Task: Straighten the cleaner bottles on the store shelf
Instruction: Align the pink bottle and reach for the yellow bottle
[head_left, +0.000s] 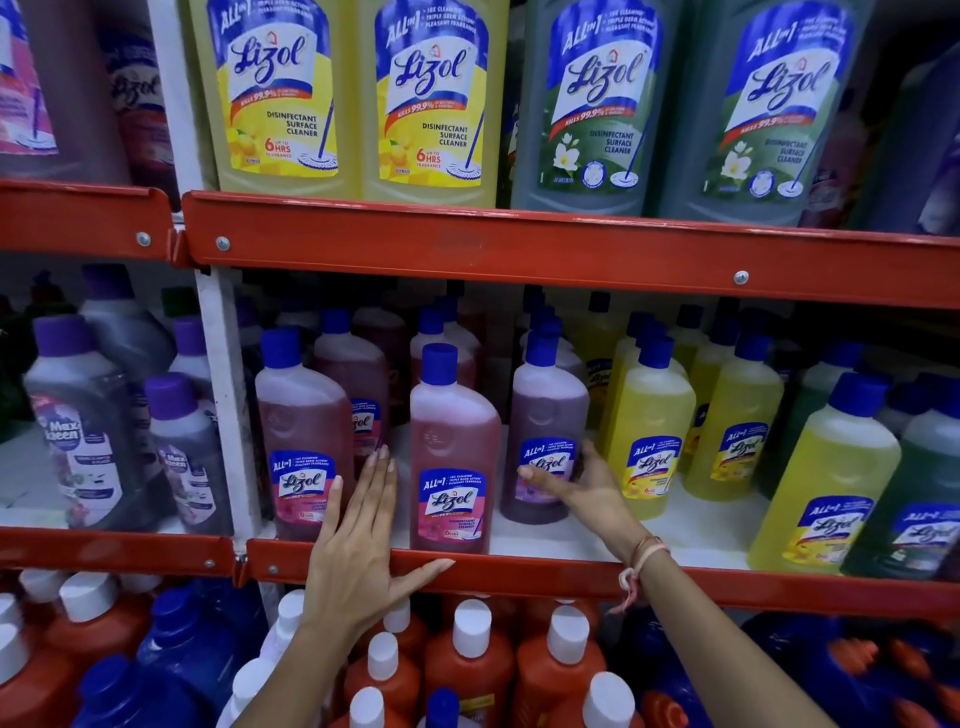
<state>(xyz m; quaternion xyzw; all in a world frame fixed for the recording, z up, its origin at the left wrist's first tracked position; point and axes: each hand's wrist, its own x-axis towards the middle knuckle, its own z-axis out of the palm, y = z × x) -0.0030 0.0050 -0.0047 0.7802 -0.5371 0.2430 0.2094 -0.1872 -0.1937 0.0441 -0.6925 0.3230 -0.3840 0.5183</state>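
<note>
Left hand (358, 540) spread flat, fingers together and pointing up, thumb out along the red front lip of the middle shelf (519, 571); fingertips against the right side of the left pink bottle (304, 441), not gripping anything. Right hand (576, 486) reaching in, fingers curled loosely around the lower label area of the purple bottle (545, 431), thumb across the label front, grip not closed tight. Beaded band at right wrist (641, 564). Middle pink bottle (452, 457) upright at shelf front edge between both hands, touched by neither. Purple bottle set further back from the front edge, upright. Yellow bottles (652, 431) just beside it toward the right end of shelf. Large yellow and green bottles on upper shelf (519, 244).
</note>
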